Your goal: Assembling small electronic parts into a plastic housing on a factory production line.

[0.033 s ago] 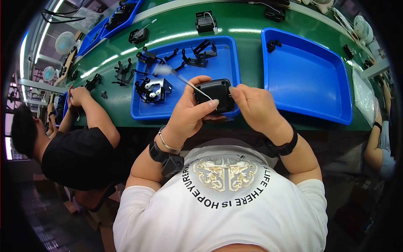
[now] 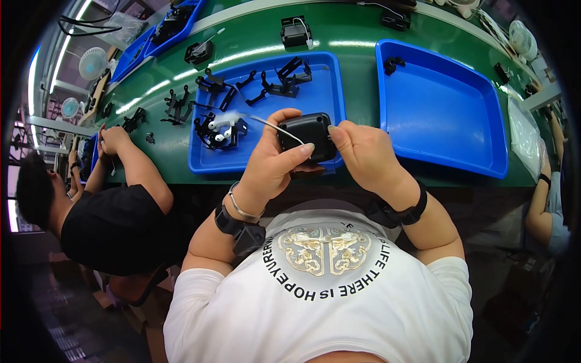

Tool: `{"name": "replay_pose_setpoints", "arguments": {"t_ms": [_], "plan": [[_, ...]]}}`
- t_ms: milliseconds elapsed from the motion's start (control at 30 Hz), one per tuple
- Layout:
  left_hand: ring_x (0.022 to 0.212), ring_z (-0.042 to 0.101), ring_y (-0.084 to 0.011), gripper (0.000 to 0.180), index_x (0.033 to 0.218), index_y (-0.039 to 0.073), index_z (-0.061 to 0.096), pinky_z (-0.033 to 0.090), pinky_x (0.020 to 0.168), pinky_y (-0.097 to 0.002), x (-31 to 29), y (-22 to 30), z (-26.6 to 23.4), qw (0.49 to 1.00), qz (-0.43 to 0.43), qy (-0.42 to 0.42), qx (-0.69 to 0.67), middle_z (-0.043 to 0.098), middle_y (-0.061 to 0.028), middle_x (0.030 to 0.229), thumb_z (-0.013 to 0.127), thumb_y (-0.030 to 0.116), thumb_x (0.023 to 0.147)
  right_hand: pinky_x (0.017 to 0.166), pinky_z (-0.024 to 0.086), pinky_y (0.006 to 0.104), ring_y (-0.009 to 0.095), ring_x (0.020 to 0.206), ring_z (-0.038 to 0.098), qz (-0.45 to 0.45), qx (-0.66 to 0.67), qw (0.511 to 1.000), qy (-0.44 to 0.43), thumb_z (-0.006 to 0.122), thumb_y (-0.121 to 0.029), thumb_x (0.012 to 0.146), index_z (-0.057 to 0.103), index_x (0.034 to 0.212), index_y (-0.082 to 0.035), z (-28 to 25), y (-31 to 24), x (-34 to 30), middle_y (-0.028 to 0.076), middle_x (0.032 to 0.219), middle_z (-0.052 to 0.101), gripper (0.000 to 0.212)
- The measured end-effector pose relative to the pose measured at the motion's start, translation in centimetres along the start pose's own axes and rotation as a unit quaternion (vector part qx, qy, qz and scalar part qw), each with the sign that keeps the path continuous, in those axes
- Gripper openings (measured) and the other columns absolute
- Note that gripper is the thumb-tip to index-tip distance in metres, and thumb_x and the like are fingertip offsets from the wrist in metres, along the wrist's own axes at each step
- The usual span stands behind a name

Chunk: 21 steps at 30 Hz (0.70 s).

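Observation:
My left hand grips a black box-shaped device with rounded corners, its thumb pressed on the near face. A white cable runs from under that thumb out to the left, and its blurred end hangs over a blue tray. At the device's right edge, my right hand is closed in a pinch; what lies between its thumb and finger is hidden or too small to name. Beneath the cable, the blue tray holds several black brackets and a black part with white pieces.
To the right stands another blue tray with a small black part in its corner. Black boxes with white cables sit along the far side of the green table. A co-worker in black works at the left; another person's arm shows at the right.
The loose end of the white cable has swung slightly down toward the tray. Both hands and the black device have shifted a little to the left.

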<state>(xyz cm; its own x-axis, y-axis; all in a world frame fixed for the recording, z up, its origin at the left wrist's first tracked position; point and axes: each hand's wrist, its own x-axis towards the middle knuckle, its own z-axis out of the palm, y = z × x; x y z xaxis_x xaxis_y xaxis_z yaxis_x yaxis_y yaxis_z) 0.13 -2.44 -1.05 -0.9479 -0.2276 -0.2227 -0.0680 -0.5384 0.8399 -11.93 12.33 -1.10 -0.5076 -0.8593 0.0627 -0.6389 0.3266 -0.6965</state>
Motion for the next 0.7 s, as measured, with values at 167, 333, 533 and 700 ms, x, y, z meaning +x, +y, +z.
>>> {"name": "replay_pose_setpoints", "arguments": {"t_ms": [167, 333, 533, 700], "plan": [[0.097, 0.058, -0.0236, 0.055, 0.126, 0.01, 0.03, 0.057, 0.071, -0.0387, -0.2, 1.1, -0.2, 1.0, -0.008, -0.008, 0.0, 0.048, -0.0128, 0.114, 0.058, 0.004, 0.08, 0.058, 0.041, 0.0372, 0.029, 0.066, 0.054, -0.268, 0.008, 0.942, 0.203, 0.052, -0.024, 0.089, 0.054, 0.085, -0.002, -0.2, 1.1, 0.7, 0.011, 0.07, 0.056, 0.022], [0.097, 0.058, -0.0232, 0.055, 0.127, 0.011, 0.031, 0.057, 0.072, -0.0376, -0.2, 0.4, 0.1, 0.999, 0.027, 0.004, 0.037, 0.049, -0.013, 0.114, 0.057, 0.002, 0.079, 0.057, 0.041, 0.0369, 0.029, 0.064, 0.054, -0.078, 0.072, 0.993, 0.053, 0.05, -0.027, 0.09, 0.054, 0.081, -0.002, -0.3, 0.8, 0.7, 0.012, 0.066, 0.054, 0.026], [0.099, 0.057, -0.0235, 0.056, 0.126, 0.011, 0.029, 0.056, 0.075, -0.0402, -0.1, 0.6, -0.5, 0.999, 0.041, -0.007, 0.021, 0.048, -0.0123, 0.115, 0.058, 0.0, 0.079, 0.061, 0.044, 0.0325, 0.026, 0.067, 0.056, -0.108, 0.212, 0.96, 0.146, 0.051, -0.027, 0.09, 0.055, 0.082, -0.002, 0.1, 0.5, 0.5, 0.011, 0.068, 0.056, 0.026], [0.099, 0.057, -0.0231, 0.056, 0.125, 0.011, 0.03, 0.055, 0.076, -0.04, 0.0, 0.3, -0.7, 0.998, 0.057, 0.001, 0.033, 0.049, -0.0118, 0.114, 0.059, -0.001, 0.079, 0.061, 0.044, 0.0315, 0.024, 0.065, 0.055, 0.015, 0.042, 0.999, -0.007, 0.051, -0.023, 0.09, 0.055, 0.087, -0.002, -0.2, -0.1, 1.2, 0.01, 0.07, 0.058, 0.022]]}}
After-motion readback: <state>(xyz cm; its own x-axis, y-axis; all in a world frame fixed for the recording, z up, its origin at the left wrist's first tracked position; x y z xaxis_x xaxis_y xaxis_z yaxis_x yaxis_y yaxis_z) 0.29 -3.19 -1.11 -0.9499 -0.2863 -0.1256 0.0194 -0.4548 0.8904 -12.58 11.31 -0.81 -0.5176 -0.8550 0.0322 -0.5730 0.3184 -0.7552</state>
